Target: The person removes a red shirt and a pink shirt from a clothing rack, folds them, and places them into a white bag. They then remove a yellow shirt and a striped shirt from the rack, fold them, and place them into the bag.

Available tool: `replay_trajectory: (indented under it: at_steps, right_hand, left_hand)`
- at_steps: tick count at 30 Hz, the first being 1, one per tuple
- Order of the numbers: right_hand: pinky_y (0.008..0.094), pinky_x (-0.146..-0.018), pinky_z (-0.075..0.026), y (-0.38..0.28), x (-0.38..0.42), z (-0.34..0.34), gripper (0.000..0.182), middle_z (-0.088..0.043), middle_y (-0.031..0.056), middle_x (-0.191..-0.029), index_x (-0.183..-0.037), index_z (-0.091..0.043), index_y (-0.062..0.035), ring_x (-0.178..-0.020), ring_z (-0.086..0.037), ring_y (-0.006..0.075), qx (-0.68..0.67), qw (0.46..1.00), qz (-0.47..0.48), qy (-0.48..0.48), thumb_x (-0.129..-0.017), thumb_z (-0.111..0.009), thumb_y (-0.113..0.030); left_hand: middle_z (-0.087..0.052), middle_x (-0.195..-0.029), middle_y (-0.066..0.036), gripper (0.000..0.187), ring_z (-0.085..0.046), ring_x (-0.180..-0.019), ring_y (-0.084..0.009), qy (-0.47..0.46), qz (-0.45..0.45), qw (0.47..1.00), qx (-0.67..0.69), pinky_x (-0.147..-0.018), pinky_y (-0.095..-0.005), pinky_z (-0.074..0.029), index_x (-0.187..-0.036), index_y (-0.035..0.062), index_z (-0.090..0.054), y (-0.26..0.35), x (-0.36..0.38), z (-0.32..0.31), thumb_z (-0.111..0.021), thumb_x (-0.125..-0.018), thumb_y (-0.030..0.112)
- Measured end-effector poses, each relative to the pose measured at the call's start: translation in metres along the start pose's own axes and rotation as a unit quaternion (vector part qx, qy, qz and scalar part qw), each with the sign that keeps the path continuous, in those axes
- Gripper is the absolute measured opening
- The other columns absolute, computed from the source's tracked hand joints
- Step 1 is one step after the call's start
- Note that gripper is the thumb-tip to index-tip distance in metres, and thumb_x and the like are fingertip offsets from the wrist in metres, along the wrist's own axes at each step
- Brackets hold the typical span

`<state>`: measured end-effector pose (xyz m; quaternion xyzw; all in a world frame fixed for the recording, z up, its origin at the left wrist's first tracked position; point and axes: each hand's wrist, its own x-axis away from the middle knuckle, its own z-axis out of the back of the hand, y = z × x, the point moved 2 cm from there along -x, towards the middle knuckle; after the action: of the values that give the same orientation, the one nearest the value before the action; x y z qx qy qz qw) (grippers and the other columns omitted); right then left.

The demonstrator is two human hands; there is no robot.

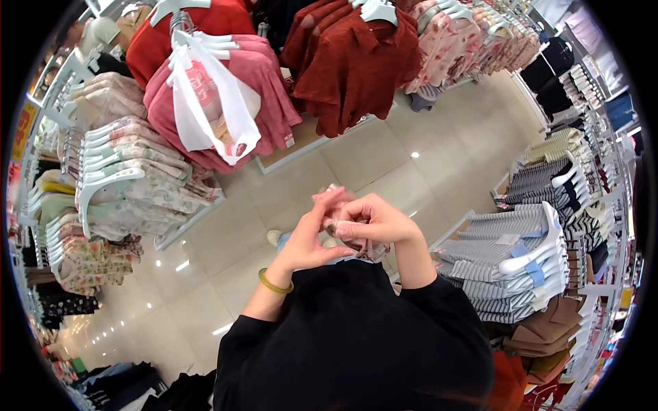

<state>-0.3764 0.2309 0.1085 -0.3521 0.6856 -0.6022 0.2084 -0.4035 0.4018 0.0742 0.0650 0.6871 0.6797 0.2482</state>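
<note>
My left hand (312, 236), with a yellow-green bangle (275, 281) on its wrist, is raised in front of my black top (349, 329). Its thumb is apart from the fingers, whose tips are blurred. My right hand (373, 222) meets it at the fingers, curled with thumb and fingertips together. Something small and dark shows between the two hands, too blurred and covered to name. Below them, past the hands, part of a light shoe (274, 237) shows on the floor.
A white plastic bag (236, 103) hangs over pink shirts (264, 85) at upper left. Dark red shirts (363, 75) hang at the top. Floral clothes (130, 185) line the left, striped clothes (480, 236) the right. Glossy tiles (384, 157) run between the racks.
</note>
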Motion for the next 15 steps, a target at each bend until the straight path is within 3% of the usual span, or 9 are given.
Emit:
replay_trajectory:
  at_steps: [1,2,3,6,7,9,11,14,15]
  right_hand:
    - [0.0212,-0.043,-0.041,-0.001,0.005,0.002,0.028,-0.053,-0.0012,-0.055,-0.073,-0.060,-0.0006,-0.048,-0.050,0.0044,0.001,1.000,0.002,0.008,-0.089,-0.068,-0.022]
    - [0.0212,-0.044,-0.041,-0.005,0.009,0.004,0.026,-0.056,0.0002,-0.058,-0.073,-0.062,-0.0004,-0.050,-0.052,0.0046,0.045,0.998,0.028,0.022,-0.087,-0.070,-0.021]
    - [0.0212,-0.045,-0.042,-0.009,0.014,0.006,0.024,-0.060,0.0016,-0.060,-0.073,-0.064,-0.0003,-0.052,-0.054,0.0049,0.089,0.994,0.053,0.035,-0.085,-0.073,-0.019]
    - [0.0212,-0.050,-0.043,-0.009,0.028,0.017,0.017,-0.065,0.0021,-0.067,-0.079,-0.068,0.0001,-0.056,-0.056,0.0054,0.105,0.988,0.068,0.087,-0.079,-0.078,-0.014]
    - [0.0214,-0.053,-0.044,-0.008,0.033,0.021,0.017,-0.065,0.0007,-0.067,-0.081,-0.069,0.0000,-0.060,-0.056,0.0052,0.113,0.985,0.070,0.112,-0.076,-0.080,-0.012]
    - [0.0217,-0.056,-0.044,-0.012,0.043,0.027,0.016,-0.065,0.0008,-0.069,-0.082,-0.069,0.0004,-0.062,-0.056,0.0055,0.117,0.981,0.070,0.139,-0.075,-0.080,-0.010]
    - [0.0220,-0.058,-0.045,-0.015,0.050,0.029,0.017,-0.066,0.0009,-0.072,-0.083,-0.069,0.0007,-0.064,-0.056,0.0058,0.121,0.976,0.070,0.166,-0.074,-0.080,-0.008]
    - [0.0229,-0.067,-0.045,-0.014,0.055,0.033,0.016,-0.067,0.0026,-0.079,-0.086,-0.068,0.0010,-0.071,-0.055,0.0062,0.179,0.904,0.138,0.362,-0.073,-0.076,-0.003]
    - [0.0229,-0.067,-0.045,-0.010,0.056,0.034,0.016,-0.067,0.0026,-0.079,-0.086,-0.068,0.0010,-0.071,-0.055,0.0062,0.178,0.902,0.139,0.368,-0.073,-0.076,-0.003]
  left_hand:
    - [-0.042,-0.142,-0.015,0.096,-0.048,-0.124,-0.0233,-0.085,0.066,0.992,0.062,-0.104,-0.0373,-0.037,-0.146,0.0041,-0.027,-0.003,-0.003,-0.004,-0.083,-0.070,0.025]
    - [-0.057,-0.124,-0.012,0.080,-0.055,-0.111,-0.0207,-0.072,0.043,0.996,0.024,-0.095,-0.0357,-0.044,-0.137,0.0020,-0.042,-0.002,-0.007,-0.008,-0.082,-0.071,0.023]
    - [-0.057,-0.124,-0.012,0.080,-0.055,-0.111,-0.0207,-0.080,0.041,0.996,0.025,-0.095,-0.0357,-0.044,-0.137,0.0020,-0.042,-0.003,-0.010,-0.011,-0.082,-0.071,0.023]
    - [-0.063,-0.091,-0.006,0.037,-0.053,-0.072,-0.0153,-0.128,-0.004,0.985,-0.113,-0.066,-0.0281,-0.044,-0.102,0.0006,-0.061,-0.004,-0.015,-0.021,-0.075,-0.081,0.027]
    - [-0.063,-0.091,-0.006,0.037,-0.053,-0.072,-0.0153,-0.134,-0.005,0.985,-0.112,-0.066,-0.0281,-0.044,-0.102,0.0006,-0.061,-0.002,-0.016,-0.023,-0.075,-0.081,0.027]
    - [-0.059,-0.084,-0.003,0.025,-0.051,-0.069,-0.0097,-0.141,0.092,0.979,0.114,-0.063,-0.0247,-0.043,-0.096,0.0009,-0.062,-0.002,-0.018,-0.026,-0.063,-0.091,0.026]
    - [-0.054,-0.079,0.000,0.027,-0.049,-0.068,-0.0060,-0.130,0.105,0.976,0.142,-0.059,-0.0227,-0.041,-0.091,0.0001,-0.062,-0.015,-0.021,-0.028,-0.052,-0.098,0.024]
    - [-0.059,-0.079,0.002,0.029,-0.052,-0.071,-0.0060,0.061,0.187,0.939,0.281,-0.062,-0.0229,-0.045,-0.091,-0.0021,-0.062,-0.006,-0.029,-0.040,-0.048,-0.101,0.022]
    - [-0.059,-0.079,0.002,0.029,-0.052,-0.071,-0.0060,0.054,0.188,0.940,0.280,-0.062,-0.0229,-0.045,-0.091,-0.0021,-0.062,-0.009,-0.032,-0.042,-0.048,-0.101,0.022]
